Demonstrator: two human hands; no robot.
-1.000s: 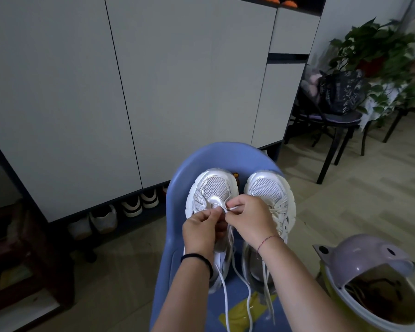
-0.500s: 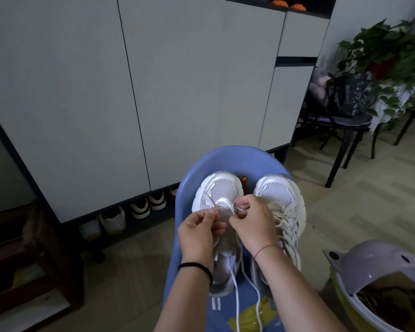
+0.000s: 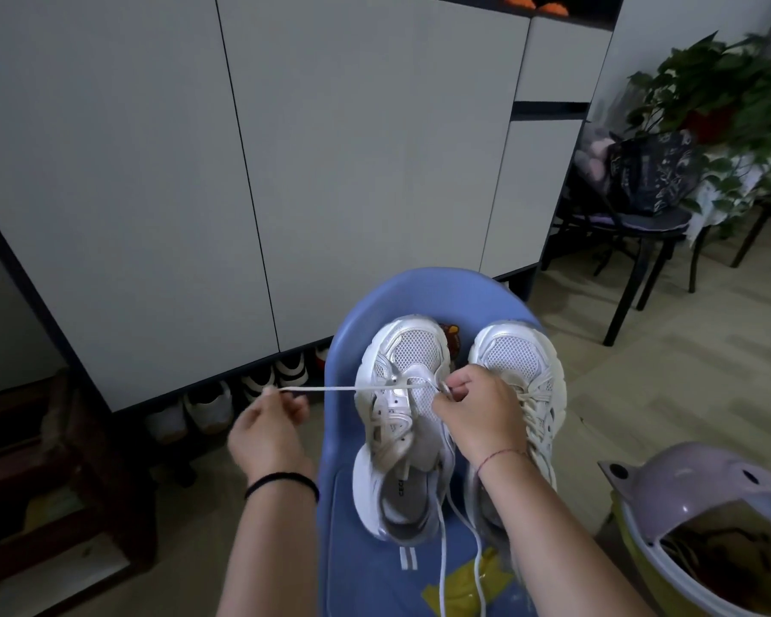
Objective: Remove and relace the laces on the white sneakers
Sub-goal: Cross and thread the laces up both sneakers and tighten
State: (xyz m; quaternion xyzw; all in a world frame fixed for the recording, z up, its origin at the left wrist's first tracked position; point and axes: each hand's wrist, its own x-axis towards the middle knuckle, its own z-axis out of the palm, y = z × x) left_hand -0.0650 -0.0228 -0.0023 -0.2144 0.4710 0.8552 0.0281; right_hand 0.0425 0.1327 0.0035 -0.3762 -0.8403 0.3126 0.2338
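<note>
Lacing white sneaker (image 3: pixel 403 420) on blue plastic chair (image 3: pixel 419 296), lace (image 3: pixel 330 388) taut.
Insole print looks like "CECI", too small to confirm. My left hand (image 3: pixel 270 431) pinches the lace end out left, off the chair. My right hand (image 3: pixel 477 416) has fingers curled, pinching the lace at an eyelet near the toe, and covers part of the second sneaker (image 3: pixel 521 362). Wood-look floor; grey cabinet (image 3: pixel 330 149) behind, shoes (image 3: pixel 210 407) under it; lilac helmet (image 3: pixel 704 487) at right; potted plant (image 3: pixel 708 82).

Free floor (image 3: pixel 686 376) R of blue chair (image 3: pixel 346 336); cabinet (image 3: pixel 352 171) close behind, lilac-lidded tub (image 3: pixel 686 480) crowds near R, taut lace (image 3: pixel 321 388) spans L.
</note>
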